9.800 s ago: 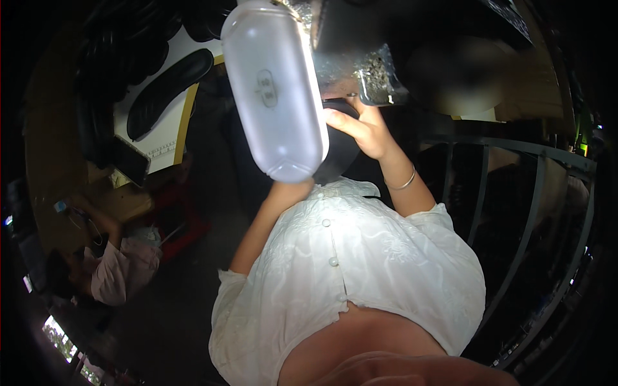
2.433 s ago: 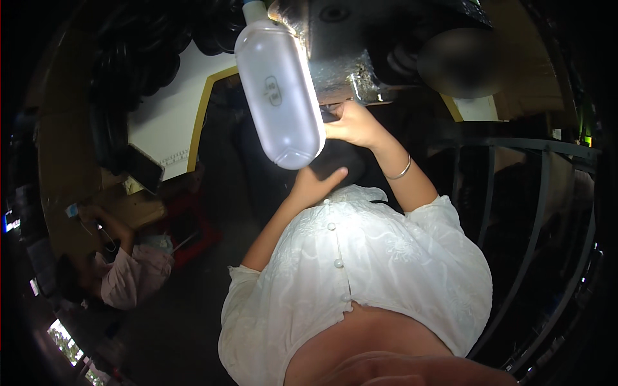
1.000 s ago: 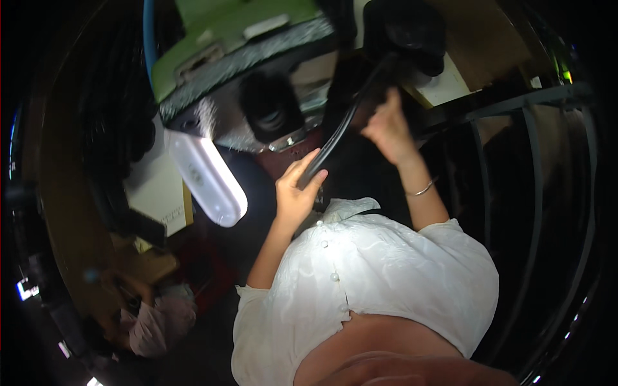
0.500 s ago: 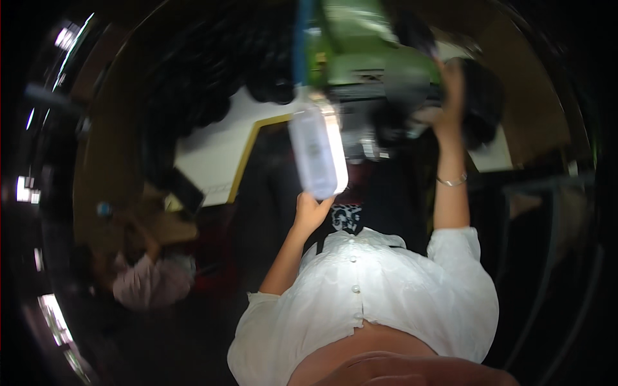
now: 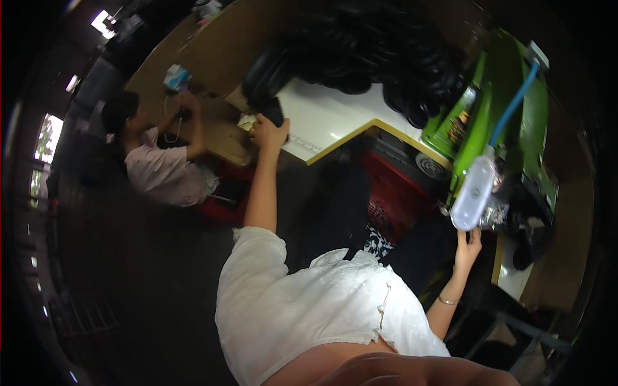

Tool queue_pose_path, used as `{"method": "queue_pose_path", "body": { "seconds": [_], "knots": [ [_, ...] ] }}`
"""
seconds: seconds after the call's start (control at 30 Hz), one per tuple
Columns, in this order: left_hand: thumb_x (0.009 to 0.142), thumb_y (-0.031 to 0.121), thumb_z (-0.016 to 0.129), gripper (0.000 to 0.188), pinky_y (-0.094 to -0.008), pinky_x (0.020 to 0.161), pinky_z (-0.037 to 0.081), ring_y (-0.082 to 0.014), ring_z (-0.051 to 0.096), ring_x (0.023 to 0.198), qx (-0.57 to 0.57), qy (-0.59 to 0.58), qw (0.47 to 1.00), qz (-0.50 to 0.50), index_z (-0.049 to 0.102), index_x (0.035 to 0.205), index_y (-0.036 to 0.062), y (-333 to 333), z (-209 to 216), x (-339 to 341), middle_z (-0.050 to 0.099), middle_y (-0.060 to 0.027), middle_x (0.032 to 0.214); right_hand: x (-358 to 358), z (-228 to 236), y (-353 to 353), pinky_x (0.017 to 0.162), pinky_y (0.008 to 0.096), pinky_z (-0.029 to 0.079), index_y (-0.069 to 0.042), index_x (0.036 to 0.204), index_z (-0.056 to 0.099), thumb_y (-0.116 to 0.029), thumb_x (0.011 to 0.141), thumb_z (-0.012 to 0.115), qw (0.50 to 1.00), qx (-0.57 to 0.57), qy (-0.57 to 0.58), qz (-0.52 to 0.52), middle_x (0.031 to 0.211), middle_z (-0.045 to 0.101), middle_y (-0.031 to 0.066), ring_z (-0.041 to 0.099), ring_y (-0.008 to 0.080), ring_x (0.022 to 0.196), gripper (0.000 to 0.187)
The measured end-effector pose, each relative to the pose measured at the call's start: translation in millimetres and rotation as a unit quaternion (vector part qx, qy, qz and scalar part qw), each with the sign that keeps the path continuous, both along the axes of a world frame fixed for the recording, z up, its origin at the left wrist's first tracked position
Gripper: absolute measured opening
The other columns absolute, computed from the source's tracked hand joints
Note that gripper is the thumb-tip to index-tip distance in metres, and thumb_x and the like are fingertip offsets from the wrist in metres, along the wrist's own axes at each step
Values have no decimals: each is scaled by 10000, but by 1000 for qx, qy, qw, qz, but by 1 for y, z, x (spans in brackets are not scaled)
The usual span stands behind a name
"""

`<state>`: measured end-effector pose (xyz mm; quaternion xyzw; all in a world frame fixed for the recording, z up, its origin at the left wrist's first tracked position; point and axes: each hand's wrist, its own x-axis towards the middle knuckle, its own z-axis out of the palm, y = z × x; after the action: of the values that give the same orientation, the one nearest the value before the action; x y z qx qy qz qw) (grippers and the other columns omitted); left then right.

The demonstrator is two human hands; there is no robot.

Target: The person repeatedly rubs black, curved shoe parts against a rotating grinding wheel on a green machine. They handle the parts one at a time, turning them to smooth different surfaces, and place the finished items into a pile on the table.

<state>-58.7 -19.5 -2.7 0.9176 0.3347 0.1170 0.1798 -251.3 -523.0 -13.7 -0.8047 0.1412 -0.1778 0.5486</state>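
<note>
Gripping a dark phone-like slab [image 5: 275, 111] at the white tabletop's [image 5: 335, 125] left corner, curling the left hand [image 5: 269, 134] round its near end (hiding that part); apparently picking up, calling for a secure hold; extending the right hand [image 5: 468, 249], half-curled, below the pale lamp [image 5: 475, 196], any grasp there impossible to tell.
</note>
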Motion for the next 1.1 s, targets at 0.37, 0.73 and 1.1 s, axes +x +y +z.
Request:
{"method": "queue_pose_path", "body": {
  "seconds": [0.37,0.73,1.1],
  "knots": [
    [607,433,662,716,-491,944,293,-352,428,1117,25,0,999,-46,444,1156,27,-26,6,25,474,-201,1178,12,-3,5,699,233,439,32,1091,545,-96,835,604,999,45,-2,13,969,577,64,522,106,825,293],
    [650,412,700,793,-480,963,299,-370,442,1087,-77,-219,973,8,334,1256,55,7,14,45,459,-167,1189,-8,-7,-15,879,304,401,98,1010,522,-44,824,592,998,65,26,-2,1036,558,143,536,208,975,244],
    [702,93,695,206,-345,741,451,-296,590,815,37,-465,859,-211,608,871,13,51,95,43,606,-157,856,-5,-3,6,813,261,443,81,1064,524,-86,833,605,991,112,62,34,1007,584,160,560,169,924,296]
  ]
}}
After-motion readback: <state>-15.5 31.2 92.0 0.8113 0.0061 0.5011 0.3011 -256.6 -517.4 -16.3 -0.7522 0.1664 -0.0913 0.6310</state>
